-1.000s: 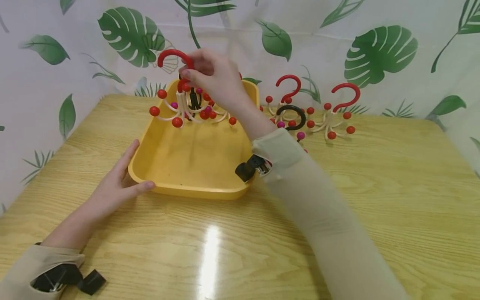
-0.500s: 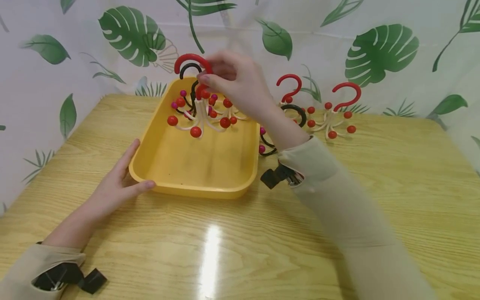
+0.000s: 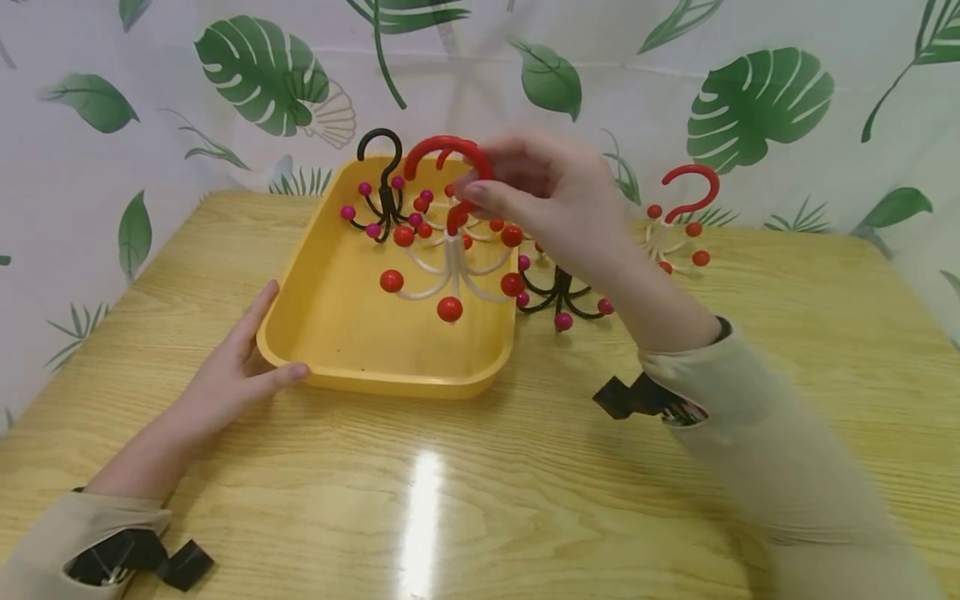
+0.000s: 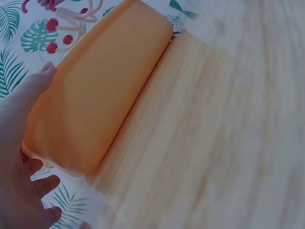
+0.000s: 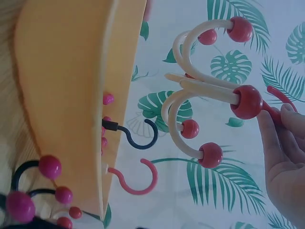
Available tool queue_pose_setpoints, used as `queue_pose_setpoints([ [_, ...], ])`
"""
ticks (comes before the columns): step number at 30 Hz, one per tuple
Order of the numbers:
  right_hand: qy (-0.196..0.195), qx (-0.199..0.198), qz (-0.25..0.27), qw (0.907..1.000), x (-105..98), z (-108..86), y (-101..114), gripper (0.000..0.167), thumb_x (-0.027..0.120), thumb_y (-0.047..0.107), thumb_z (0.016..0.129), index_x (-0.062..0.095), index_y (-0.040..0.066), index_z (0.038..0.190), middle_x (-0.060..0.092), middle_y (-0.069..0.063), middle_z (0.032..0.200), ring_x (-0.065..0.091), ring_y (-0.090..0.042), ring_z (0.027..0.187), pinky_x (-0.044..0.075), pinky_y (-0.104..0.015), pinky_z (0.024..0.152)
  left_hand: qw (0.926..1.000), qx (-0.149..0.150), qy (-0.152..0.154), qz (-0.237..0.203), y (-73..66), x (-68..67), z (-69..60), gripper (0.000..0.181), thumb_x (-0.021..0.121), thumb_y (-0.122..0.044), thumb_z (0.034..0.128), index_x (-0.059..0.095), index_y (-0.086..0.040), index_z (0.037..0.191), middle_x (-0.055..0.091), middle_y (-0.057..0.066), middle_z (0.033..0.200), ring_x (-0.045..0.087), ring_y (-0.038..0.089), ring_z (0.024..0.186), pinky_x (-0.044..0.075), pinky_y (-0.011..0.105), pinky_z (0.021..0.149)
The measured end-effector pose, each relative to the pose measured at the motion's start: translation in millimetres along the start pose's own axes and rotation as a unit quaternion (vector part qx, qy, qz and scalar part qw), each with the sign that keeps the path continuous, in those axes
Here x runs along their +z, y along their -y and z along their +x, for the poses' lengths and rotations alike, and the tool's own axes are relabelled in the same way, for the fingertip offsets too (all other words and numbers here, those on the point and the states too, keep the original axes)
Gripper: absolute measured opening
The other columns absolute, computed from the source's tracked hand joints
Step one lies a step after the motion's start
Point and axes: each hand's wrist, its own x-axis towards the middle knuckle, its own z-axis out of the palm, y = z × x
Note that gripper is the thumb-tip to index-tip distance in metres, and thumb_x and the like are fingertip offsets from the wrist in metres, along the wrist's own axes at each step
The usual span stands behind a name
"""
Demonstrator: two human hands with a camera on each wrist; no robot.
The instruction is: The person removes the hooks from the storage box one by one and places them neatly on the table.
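Observation:
In the head view my right hand (image 3: 562, 200) pinches the red hook of a white multi-arm hanging hook (image 3: 453, 258) with red ball tips. This hook hangs upright above the yellow tray (image 3: 390, 387), near the tray's right side. In the right wrist view, thumb and fingers hold the hook's red end, and the white arms (image 5: 209, 90) spread out to the left. My left hand (image 3: 232, 375) grips the tray's near left corner, thumb at the near rim and fingers along the left side. Inside the tray, a black hanging hook (image 3: 386, 200) with magenta tips and another red-and-white one (image 3: 450, 212) stand at the back.
Right of the tray, a second black hook (image 3: 562, 292) stands on the wooden table (image 3: 675, 467), partly behind my right forearm. Farther right stands another red-and-white hook (image 3: 690, 187), its arms partly covered by my wrist. A leaf-patterned cloth (image 3: 480, 75) hangs behind the table.
My right hand has moved right and nearer, carrying the red-and-white hanging hook from the tray's back left toward its right side. The left hand and the tray have stayed in place.

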Motion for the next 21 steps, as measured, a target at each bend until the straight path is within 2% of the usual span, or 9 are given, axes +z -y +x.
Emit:
queue_pose_setpoints([
  [3,-0.012,-0.003,0.008,0.9999,-12,-12.9,4,0.024,0.066,0.001,0.088,0.064,-0.005,0.111,0.071,-0.013,0.099,0.069,-0.019,0.089,0.055,-0.030,0.078,1.0000,0.004,0.001,-0.002,-0.3,-0.2,-0.6,0.099,0.072,-0.022,0.0870,-0.001,-0.035,0.153,0.004,0.000,0.159,0.012,0.029,0.143,0.015,0.056,0.111],
  [8,-0.035,-0.038,0.041,0.9978,-32,-30.1,7,0.022,0.064,-0.007,0.086,0.065,-0.007,0.108,0.071,-0.014,0.096,0.070,-0.023,0.085,0.055,-0.029,0.076,0.9999,0.012,0.002,0.001,-0.5,-0.9,-1.3,0.099,0.071,-0.021,0.0872,-0.002,-0.033,0.153,0.004,0.004,0.159,0.014,0.033,0.142,0.016,0.058,0.110],
  [13,-0.055,-0.064,0.059,0.9947,-49,-43.1,9,0.023,0.064,-0.013,0.083,0.065,-0.010,0.106,0.071,-0.018,0.094,0.070,-0.025,0.082,0.056,-0.030,0.073,1.0000,0.003,0.001,0.003,-1.1,-1.7,-1.4,0.099,0.071,-0.022,0.0871,-0.001,-0.036,0.153,0.004,0.001,0.159,0.013,0.030,0.143,0.015,0.057,0.111],
  [15,-0.058,-0.054,0.072,0.9943,-54,-47.6,9,0.023,0.064,-0.013,0.083,0.065,-0.010,0.106,0.070,-0.018,0.094,0.070,-0.024,0.082,0.056,-0.029,0.074,1.0000,0.002,0.002,0.002,-1.2,-1.8,-1.4,0.098,0.071,-0.022,0.0871,0.000,-0.036,0.153,0.004,0.001,0.159,0.011,0.029,0.143,0.013,0.056,0.112],
  [19,-0.064,-0.037,0.055,0.9957,-64,-56.4,7,0.024,0.064,-0.012,0.084,0.066,-0.008,0.107,0.070,-0.016,0.097,0.070,-0.022,0.085,0.055,-0.027,0.076,0.9999,0.016,0.005,0.003,-0.4,-1.6,-1.0,0.099,0.071,-0.022,0.0873,-0.001,-0.033,0.154,0.002,0.004,0.159,0.007,0.031,0.143,0.008,0.059,0.111],
  [21,-0.064,-0.031,0.054,0.9960,-68,-61.1,6,0.025,0.064,-0.012,0.084,0.066,-0.007,0.108,0.071,-0.015,0.097,0.070,-0.021,0.085,0.054,-0.026,0.076,0.9999,0.014,0.002,0.003,-0.1,-1.4,-0.8,0.098,0.071,-0.022,0.0870,0.000,-0.033,0.154,0.003,0.003,0.159,0.007,0.030,0.144,0.007,0.059,0.111],
])
